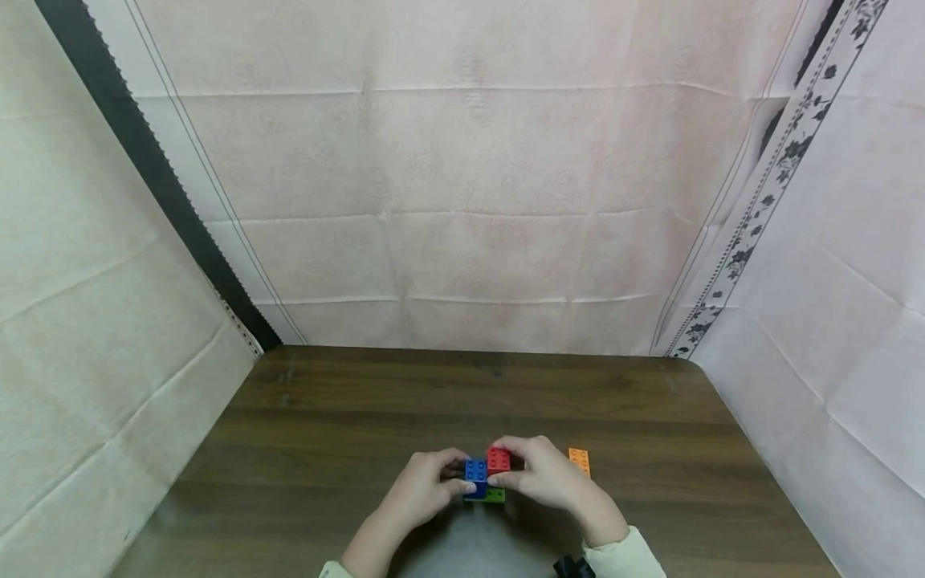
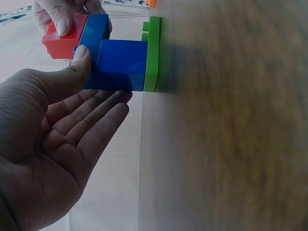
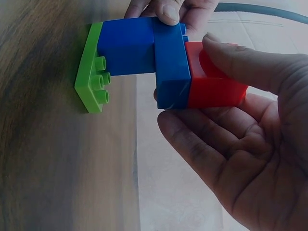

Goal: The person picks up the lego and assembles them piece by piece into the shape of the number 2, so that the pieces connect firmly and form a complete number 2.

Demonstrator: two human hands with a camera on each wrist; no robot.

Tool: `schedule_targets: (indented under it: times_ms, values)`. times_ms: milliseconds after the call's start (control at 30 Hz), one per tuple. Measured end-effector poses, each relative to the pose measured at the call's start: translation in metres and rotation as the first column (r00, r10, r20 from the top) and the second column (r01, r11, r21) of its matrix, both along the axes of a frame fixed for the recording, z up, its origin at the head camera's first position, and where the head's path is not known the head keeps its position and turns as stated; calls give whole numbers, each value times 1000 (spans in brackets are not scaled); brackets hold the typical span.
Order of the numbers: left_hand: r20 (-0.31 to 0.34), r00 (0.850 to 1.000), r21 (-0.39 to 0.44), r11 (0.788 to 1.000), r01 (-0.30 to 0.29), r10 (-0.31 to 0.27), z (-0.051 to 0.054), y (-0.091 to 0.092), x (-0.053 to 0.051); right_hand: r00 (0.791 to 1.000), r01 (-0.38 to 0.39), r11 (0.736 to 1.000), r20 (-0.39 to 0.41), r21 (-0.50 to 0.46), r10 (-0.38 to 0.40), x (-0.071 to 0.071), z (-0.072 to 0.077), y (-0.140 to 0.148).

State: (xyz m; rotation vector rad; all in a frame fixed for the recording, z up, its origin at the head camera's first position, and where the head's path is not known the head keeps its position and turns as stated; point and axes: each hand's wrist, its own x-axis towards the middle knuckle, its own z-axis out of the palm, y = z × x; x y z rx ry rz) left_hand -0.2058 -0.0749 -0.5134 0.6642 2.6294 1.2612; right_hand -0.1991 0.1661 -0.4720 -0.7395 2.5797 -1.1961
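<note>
A green plate (image 1: 495, 496) with studs rests flat on the table. On one side of it stands a blue brick (image 2: 122, 65), topped by a flatter blue brick (image 3: 172, 67) that overhangs the plate. The red brick (image 1: 499, 460) sits on the overhanging end. My left hand (image 1: 426, 486) pinches the flatter blue brick, its thumb on the near side and its other fingers behind. With thumb and fingers on opposite sides, my right hand (image 1: 540, 475) grips the red brick. Some fingertips of both hands are hidden behind the bricks in the head view.
An orange brick (image 1: 579, 461) lies on the brown wooden table (image 1: 347, 417), just beyond my right hand. Pale cloth (image 1: 462, 160) hangs behind the table and along both sides. Something black (image 1: 573, 567) shows beside the right sleeve.
</note>
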Motion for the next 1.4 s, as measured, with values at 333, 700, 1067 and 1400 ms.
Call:
schedule_targets:
  times_ms: [333, 700, 1067, 1400]
  values:
    - [1, 1000, -3, 1000, 4, -4, 0, 0, 1, 1000, -2, 1000, -6, -3, 2, 1, -1, 0]
    - [-6, 1000, -2, 1000, 6, -6, 0, 0, 1, 1000, 2, 1000, 4, -5, -2, 1, -2, 1]
    - [4, 1000, -1, 1000, -4, 4, 1, 1, 1, 1000, -4, 1000, -28, -15, 3, 0, -3, 1]
    - [-3, 1000, -9, 1000, -11, 11, 1, 2, 0, 999, -27, 1000, -47, -6, 27, -1, -3, 1]
